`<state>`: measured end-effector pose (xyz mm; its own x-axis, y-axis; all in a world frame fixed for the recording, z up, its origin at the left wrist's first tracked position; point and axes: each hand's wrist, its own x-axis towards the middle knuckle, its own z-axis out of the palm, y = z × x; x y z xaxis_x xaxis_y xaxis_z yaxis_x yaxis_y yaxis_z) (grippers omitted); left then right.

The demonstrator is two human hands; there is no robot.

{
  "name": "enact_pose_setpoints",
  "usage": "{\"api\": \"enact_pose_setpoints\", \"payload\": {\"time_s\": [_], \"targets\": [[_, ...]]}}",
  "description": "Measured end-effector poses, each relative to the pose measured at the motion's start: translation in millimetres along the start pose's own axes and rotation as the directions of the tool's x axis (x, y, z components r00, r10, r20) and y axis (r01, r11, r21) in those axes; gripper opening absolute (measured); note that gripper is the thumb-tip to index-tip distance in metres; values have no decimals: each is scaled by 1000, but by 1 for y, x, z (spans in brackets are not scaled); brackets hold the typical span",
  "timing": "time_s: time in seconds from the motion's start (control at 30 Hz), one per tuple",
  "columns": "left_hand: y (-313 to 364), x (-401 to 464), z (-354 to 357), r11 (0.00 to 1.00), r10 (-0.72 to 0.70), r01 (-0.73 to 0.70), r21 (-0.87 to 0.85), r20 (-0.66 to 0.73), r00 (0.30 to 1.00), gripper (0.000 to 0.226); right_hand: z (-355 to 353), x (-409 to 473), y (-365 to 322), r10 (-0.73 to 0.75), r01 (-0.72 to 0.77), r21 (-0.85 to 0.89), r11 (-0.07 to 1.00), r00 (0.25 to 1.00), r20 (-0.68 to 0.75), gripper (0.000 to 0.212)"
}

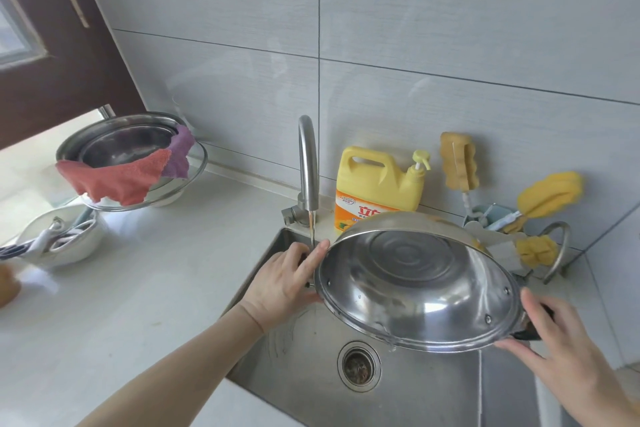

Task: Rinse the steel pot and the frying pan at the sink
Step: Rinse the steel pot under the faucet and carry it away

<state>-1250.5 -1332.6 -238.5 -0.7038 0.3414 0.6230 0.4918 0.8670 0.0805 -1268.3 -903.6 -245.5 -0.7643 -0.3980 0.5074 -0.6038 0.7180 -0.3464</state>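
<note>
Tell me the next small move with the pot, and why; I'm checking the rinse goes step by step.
Probably shift the steel pot leftward so its open side meets the water stream. Both hands, left hand and right hand, grip its side handles, tilting it over the sink, but the thin stream from the faucet falls just outside the rim, by the left fingers.

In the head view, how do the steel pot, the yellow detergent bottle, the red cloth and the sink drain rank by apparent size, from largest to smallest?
1. steel pot, though it is nearest the camera.
2. red cloth and yellow detergent bottle: similar, and the bottle is partly hidden, so unranked.
3. sink drain.
</note>
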Motion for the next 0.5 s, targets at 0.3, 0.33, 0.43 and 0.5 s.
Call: {"api": "enact_pose_setpoints", "payload": {"time_s": [0.3, 0.33, 0.43, 0.5], "targets": [[-30, -43, -8, 993, -113, 109, 42, 116, 987, 128, 40, 22, -25, 67, -66, -13, 998, 961, 267, 132], [-35, -50, -8, 990, -140, 135, 46, 145, 979, 128, 48, 25, -27, 74, -72, -17, 997, 951, 302, 141], [-49, -71, -12, 973, -232, 221, 74, 221, 947, 127, 71, 34, -33, 6, -16, 29, 999, 945, 327, 137], [-58, -82, -15, 960, -280, 269, 77, 243, 929, 127, 85, 44, -39, -21, 0, 70, 998, 951, 307, 132]]}}
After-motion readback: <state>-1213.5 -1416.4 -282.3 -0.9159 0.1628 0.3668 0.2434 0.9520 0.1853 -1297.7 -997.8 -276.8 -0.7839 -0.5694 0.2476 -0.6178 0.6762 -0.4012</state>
